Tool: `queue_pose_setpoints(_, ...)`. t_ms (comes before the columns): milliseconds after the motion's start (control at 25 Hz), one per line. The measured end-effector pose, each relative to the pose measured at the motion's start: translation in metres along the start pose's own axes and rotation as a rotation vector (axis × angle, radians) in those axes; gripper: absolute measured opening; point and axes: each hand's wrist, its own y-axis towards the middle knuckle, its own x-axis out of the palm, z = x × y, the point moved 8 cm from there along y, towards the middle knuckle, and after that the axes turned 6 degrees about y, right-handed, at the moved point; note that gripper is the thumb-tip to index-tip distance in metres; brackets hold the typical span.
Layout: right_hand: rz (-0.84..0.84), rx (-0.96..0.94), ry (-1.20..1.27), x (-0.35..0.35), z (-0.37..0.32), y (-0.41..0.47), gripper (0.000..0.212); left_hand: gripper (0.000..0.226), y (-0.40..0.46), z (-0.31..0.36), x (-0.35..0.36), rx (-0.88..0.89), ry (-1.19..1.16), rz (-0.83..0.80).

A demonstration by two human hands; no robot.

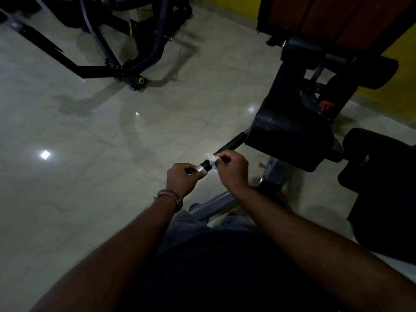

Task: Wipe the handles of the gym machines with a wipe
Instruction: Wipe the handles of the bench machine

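Risk: small crumpled white wipe [211, 159], pinched w/ curled fingertips of right hand [233, 171], could slip off the black foam-covered bar handle [221, 152] if the pinch is loose. Left hand [183, 177] wraps the handle's silver end cap [200, 168]. Handle sits mid-frame beside the black padded machine [290, 136]; long axis runs 8 to 2 o'clock, free end toward 8.

A glossy tiled floor [90, 136] reflects ceiling lights. A yellow wall [227, 3] and a brown wooden door [337, 16] stand at the far side.
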Motion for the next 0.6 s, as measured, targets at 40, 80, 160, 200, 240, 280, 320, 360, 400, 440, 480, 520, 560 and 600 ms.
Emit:
queue_pose_setpoints(40,-0.066,-0.298,-0.159,0.013,-0.02,-0.001,0.012,0.025,-0.001,-0.001,0.0,-0.001,-0.002,0.005)
queue_pose_setpoints(80,-0.201,-0.512,-0.261,0.032,-0.031,-0.008,0.016,0.023,-0.001,-0.002,0.001,0.007,0.0,0.009)
queue_pose_setpoints(160,-0.499,-0.712,-0.38,0.062,-0.027,-0.018,0.018,0.019,-0.003,0.001,0.0,0.042,0.035,0.016)
queue_pose_setpoints(200,-0.581,-0.765,-0.422,0.064,-0.021,-0.016,0.022,0.02,-0.004,0.003,-0.001,0.056,0.055,0.018)
queue_pose_setpoints(240,-0.597,-0.795,-0.472,0.06,-0.018,-0.006,0.027,0.021,-0.004,0.004,-0.003,0.058,0.062,0.023)
queue_pose_setpoints(280,-0.558,-0.781,-0.527,0.049,-0.016,0.009,0.03,0.023,-0.003,0.004,-0.004,0.049,0.062,0.027)
queue_pose_setpoints(320,-0.501,-0.698,-0.608,0.036,-0.014,0.031,0.033,0.024,-0.003,0.004,-0.005,0.037,0.058,0.03)
queue_pose_setpoints(360,-0.447,-0.58,-0.743,0.022,-0.011,0.054,0.031,0.024,-0.003,0.003,-0.005,0.03,0.051,0.032)
queue_pose_setpoints(400,-0.403,-0.461,-0.919,0.012,-0.007,0.072,0.026,0.024,-0.003,0.003,-0.004,0.03,0.041,0.032)
queue_pose_setpoints(440,-0.364,-0.388,-1.061,0.009,-0.008,0.079,0.022,0.024,-0.003,0.002,-0.004,0.033,0.036,0.033)
queue_pose_setpoints(480,-0.352,-0.364,-1.123,0.012,-0.013,0.076,0.02,0.024,-0.003,0.001,-0.004,0.036,0.035,0.035)
queue_pose_setpoints(520,-0.362,-0.371,-1.093,0.02,-0.02,0.067,0.02,0.025,-0.003,0.001,-0.004,0.039,0.036,0.036)
queue_pose_setpoints(560,-0.41,-0.396,-1.019,0.032,-0.023,0.056,0.02,0.025,-0.002,0.001,-0.004,0.042,0.037,0.037)
queue_pose_setpoints(600,-0.484,-0.428,-0.911,0.043,-0.025,0.041,0.02,0.026,-0.002,0.0,-0.004,0.046,0.041,0.039)
